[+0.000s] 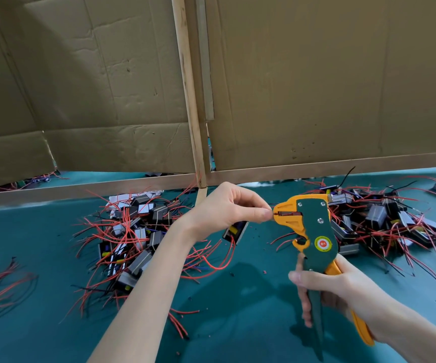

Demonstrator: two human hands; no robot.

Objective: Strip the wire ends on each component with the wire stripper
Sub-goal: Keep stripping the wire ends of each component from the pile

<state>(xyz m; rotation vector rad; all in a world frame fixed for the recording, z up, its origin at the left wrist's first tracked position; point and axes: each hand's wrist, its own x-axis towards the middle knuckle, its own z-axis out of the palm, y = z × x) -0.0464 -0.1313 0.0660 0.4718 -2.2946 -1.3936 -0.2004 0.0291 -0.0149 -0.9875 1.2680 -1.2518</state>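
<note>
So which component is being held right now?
The component under the left hand, which pinches its wire at the wire stripper; the rest lie in piles.

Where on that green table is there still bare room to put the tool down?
The widest bare mat lies by the near edge, in front of the left pile and right pile. Another patch sits between the loose red wires and the left pile. Both piles are crowded, their wires sprawling outward.

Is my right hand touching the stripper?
Touching. The head view shows the right hand with fingers curled round the handles of the stripper.
</note>
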